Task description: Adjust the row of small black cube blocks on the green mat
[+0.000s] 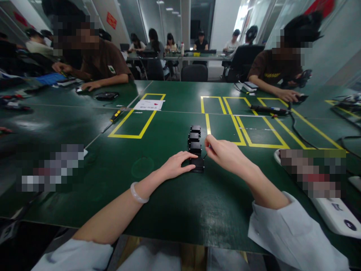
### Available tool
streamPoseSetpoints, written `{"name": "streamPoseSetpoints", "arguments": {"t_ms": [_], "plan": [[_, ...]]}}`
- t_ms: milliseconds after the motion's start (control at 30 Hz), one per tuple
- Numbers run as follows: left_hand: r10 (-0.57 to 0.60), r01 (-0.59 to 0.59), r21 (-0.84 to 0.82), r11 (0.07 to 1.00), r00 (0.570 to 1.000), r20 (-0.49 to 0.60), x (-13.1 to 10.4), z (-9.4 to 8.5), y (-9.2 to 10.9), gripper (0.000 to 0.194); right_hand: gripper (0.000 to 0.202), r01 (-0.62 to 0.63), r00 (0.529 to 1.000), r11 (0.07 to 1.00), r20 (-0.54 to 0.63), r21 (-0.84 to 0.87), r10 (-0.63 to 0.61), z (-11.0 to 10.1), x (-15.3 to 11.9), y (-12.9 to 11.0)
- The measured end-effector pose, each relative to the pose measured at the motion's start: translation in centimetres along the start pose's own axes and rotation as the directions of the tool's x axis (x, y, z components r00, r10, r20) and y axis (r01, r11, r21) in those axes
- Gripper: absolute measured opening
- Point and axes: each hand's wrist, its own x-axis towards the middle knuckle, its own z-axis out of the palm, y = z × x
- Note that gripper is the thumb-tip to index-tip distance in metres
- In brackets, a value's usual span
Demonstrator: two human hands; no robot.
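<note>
A row of several small black box-shaped parts [195,147] runs away from me on the green table. My left hand [180,164] grips the nearest black block [198,164], its thumb and fingers on the block's left side and far edge. Just right of the row, my right hand [218,148] is closed in a pinch. From its fingertips a thin dark rod [205,155] points down toward the right side of that nearest block. The rod's upper end is hidden in the fingers, so I cannot tell its exact kind.
Yellow tape outlines [141,136] mark the green table [166,218]. A white paper label [149,105] and a yellow-black screwdriver [115,116] lie left of centre. A black corded tool [269,110] is at right. White devices flank me. Two people work across the table.
</note>
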Motion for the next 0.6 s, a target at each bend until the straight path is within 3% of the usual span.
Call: {"name": "streamPoseSetpoints", "arguments": {"t_ms": [200,600], "plan": [[0.000,0.000,0.006,1.000,1.000,0.003,0.09,-0.05,0.11,0.035,0.023,-0.020,1.000,0.998,-0.014,-0.056,0.020,0.30,0.12,-0.17],[-0.019,0.019,0.003,1.000,1.000,0.007,0.01,0.04,0.01,0.036,0.021,-0.033,0.999,0.999,-0.007,-0.006,0.033,0.05,0.01,-0.09]]}}
